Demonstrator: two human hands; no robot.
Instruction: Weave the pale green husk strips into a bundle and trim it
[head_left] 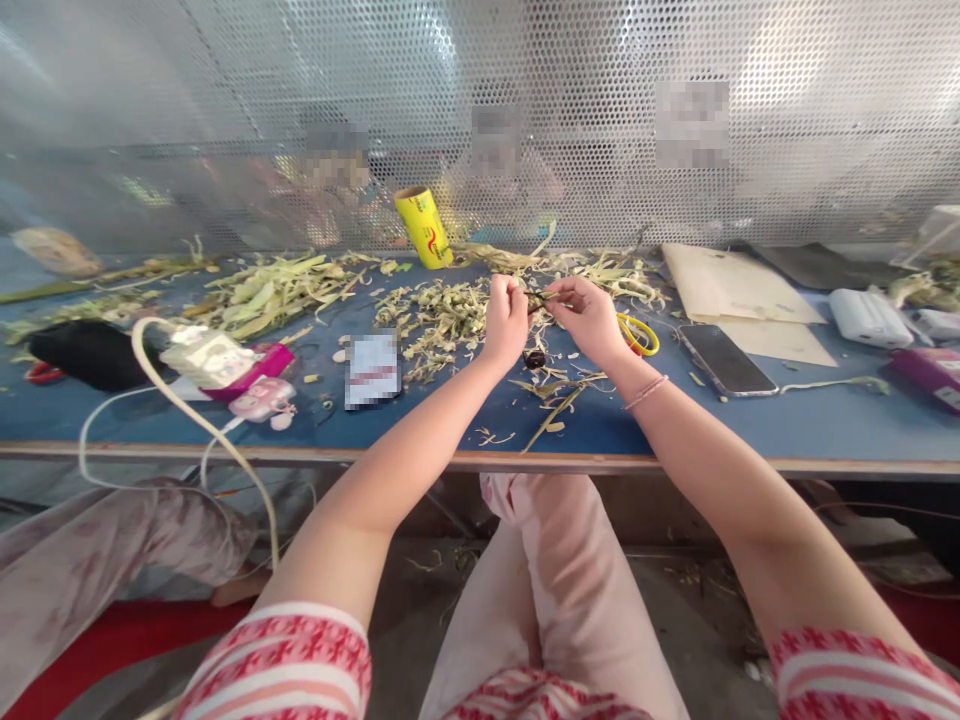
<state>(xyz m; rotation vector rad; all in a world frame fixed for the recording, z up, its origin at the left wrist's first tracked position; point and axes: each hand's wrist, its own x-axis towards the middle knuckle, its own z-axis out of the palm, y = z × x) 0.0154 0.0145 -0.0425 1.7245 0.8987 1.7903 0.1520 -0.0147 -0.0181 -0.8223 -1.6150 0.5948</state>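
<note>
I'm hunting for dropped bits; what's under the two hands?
Pale plant scraps spread on the blue table around the left hand and right hand; a small black object shows below the dark strand they hold. Whatever lies directly beneath the hands is covered.

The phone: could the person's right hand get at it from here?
Probably yes: the phone lies to the right of the right hand, with only a low yellow loop roughly between them. That hand seems to pinch a thin dark strand, though, so might need freeing first.
</note>
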